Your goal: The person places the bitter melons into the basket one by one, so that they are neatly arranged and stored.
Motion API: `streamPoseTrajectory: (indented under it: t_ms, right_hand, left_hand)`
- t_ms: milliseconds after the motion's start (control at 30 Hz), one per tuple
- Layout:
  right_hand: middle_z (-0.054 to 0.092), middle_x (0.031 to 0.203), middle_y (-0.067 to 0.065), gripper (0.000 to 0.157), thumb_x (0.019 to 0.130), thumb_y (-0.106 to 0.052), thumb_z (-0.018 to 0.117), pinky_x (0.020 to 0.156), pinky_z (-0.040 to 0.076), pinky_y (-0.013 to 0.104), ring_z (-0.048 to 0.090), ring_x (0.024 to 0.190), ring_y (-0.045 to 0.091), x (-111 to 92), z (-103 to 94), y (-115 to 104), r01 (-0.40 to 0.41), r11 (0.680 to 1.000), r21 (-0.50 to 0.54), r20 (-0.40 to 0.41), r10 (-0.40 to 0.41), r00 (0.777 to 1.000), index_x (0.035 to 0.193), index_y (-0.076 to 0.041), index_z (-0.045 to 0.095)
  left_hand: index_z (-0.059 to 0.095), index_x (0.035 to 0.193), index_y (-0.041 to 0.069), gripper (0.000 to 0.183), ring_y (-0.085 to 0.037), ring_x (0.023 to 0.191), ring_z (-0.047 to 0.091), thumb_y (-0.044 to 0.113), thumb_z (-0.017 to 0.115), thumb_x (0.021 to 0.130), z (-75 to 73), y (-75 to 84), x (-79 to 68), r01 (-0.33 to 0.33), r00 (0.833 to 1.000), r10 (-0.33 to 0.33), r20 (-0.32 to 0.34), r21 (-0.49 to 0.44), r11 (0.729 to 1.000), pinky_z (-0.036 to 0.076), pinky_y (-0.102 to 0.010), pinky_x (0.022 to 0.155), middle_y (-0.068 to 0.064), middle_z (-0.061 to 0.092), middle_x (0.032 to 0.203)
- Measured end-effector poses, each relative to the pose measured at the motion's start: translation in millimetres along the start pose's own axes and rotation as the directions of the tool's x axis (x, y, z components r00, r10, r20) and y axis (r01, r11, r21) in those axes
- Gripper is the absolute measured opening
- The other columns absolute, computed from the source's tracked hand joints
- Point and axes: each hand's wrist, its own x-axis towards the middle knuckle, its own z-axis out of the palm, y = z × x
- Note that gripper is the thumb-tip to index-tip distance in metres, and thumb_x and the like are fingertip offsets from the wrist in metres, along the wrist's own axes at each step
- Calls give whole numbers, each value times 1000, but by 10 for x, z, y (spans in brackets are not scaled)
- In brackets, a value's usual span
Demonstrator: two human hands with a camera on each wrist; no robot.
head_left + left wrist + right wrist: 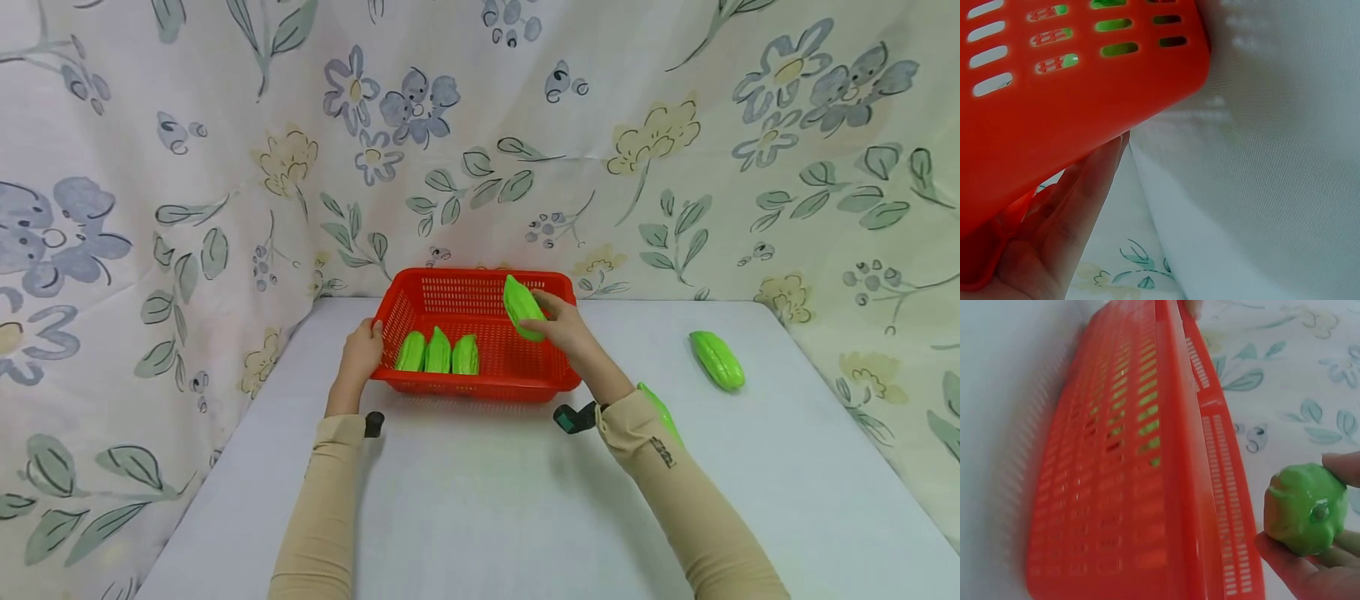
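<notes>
The right hand (567,331) pinches a green toy gourd (521,307) between thumb and fingers, its grip holding the piece tilted above the right half of the red slotted basket (450,282). Three more green gourds (438,353) stand side by side along the basket's near left wall. The left hand (362,350) clasps the basket's left rim. Another gourd (717,360) lies well apart on the white bench (480,500), right of the basket.

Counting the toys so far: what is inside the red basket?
Three green toy gourds lie side by side in the basket. The right hand holds a fourth gourd above it. The near wall hides part of the floor.
</notes>
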Motion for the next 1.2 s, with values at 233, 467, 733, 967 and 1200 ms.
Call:
streamPoseTrajectory:
  t_ms: [233, 467, 733, 967, 1200]
  right_hand:
    - [37, 156, 9, 71, 92, -14, 65, 110, 40, 43, 41, 132, 30, 60, 160, -20, -46, 997, 58, 38, 44, 998, 153, -12, 30]
    - [38, 155, 8, 71, 93, -16, 65, 109, 41, 43, 42, 130, 29, 126, 284, -4, -75, 996, 40, 71, 72, 995, 154, -11, 28]
    - [37, 155, 10, 72, 92, -15, 67, 110, 41, 42, 41, 131, 29, 161, 397, -23, -117, 993, 0, 85, 117, 990, 153, -11, 30]
    - [41, 152, 16, 71, 90, -14, 68, 109, 41, 45, 45, 131, 32, 245, 464, 8, -173, 979, -109, 112, 185, 976, 151, -9, 34]
    - [38, 153, 14, 70, 88, -20, 71, 107, 43, 46, 46, 130, 31, 324, 477, 30, -221, 937, -272, 150, 268, 952, 149, -9, 38]
  left_hand:
    - [37, 145, -1, 50, -33, 106, 57, 30, 26, 108, 1, -17, -2, -9, 1000, 9, 5, -5, 1000, 50, -47, 86, -26, 55, 133]
    - [38, 145, -1, 49, -33, 105, 56, 29, 28, 108, -9, 3, -16, -7, 1000, 7, 0, -7, 1000, 50, -47, 87, -26, 55, 132]
    - [38, 145, -1, 49, -32, 103, 56, 29, 28, 108, -13, 18, -7, 1, 1000, -1, 3, -7, 1000, 50, -45, 85, -26, 55, 132]
    - [38, 144, -2, 49, -33, 106, 56, 29, 28, 108, -18, 22, -13, -5, 1000, 5, 2, -6, 1000, 49, -48, 89, -26, 55, 133]
    - [37, 145, -1, 49, -33, 107, 55, 30, 27, 108, -17, 15, -12, 1, 1000, 0, 8, -3, 1000, 49, -48, 89, -26, 54, 134]
